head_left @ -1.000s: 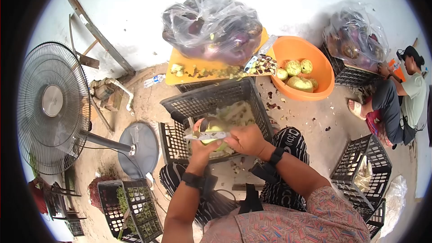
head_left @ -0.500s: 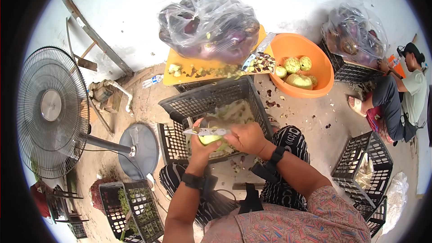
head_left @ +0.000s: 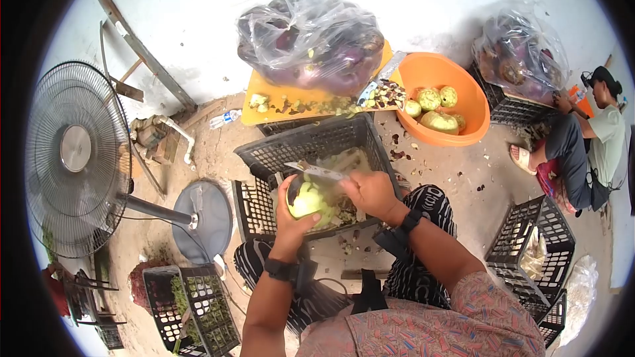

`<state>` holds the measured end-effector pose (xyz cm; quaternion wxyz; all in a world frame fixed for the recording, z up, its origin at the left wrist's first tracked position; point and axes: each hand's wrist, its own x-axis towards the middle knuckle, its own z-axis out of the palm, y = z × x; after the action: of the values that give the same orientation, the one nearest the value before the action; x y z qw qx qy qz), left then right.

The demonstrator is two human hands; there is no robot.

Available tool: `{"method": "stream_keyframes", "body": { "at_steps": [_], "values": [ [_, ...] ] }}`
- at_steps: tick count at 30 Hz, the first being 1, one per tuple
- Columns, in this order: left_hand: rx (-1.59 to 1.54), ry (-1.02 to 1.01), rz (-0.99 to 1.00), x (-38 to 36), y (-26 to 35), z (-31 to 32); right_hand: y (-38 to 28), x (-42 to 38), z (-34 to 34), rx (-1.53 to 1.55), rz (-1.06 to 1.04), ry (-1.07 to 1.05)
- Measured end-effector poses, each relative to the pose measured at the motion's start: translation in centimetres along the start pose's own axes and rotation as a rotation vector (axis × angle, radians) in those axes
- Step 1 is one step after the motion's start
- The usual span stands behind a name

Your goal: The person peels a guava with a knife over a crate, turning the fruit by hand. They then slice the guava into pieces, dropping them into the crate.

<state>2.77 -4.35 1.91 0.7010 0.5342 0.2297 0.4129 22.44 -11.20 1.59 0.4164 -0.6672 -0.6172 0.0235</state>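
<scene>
My left hand cups a partly peeled round vegetable from the left and below. Its flesh is pale green, with a patch of dark purple skin at the top. My right hand is closed around a knife, hiding the handle. The blade points left, over the vegetable's upper side. Both hands are above a black plastic crate, in which pale peelings lie.
Behind the crate, a yellow board bears a bag of dark purple vegetables and scraps. An orange basin holds several peeled ones. A standing fan is at left. A seated person works at far right.
The vegetable has turned in my left hand, showing more pale flesh. The knife has tilted, its tip now higher than its handle end, and my right hand has moved slightly right.
</scene>
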Motion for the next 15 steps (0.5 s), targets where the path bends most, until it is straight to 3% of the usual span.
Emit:
{"method": "stream_keyframes", "body": {
  "at_steps": [5, 15],
  "values": [
    [0.067, 0.046, -0.069, 0.5, -0.5, -0.6, -1.2, -0.6, -0.3, 0.121, -0.195, -0.091],
    [0.066, 0.019, -0.058, 0.5, -1.0, -0.4, -1.5, -0.5, -0.4, 0.075, -0.241, -0.101]
  ]
}}
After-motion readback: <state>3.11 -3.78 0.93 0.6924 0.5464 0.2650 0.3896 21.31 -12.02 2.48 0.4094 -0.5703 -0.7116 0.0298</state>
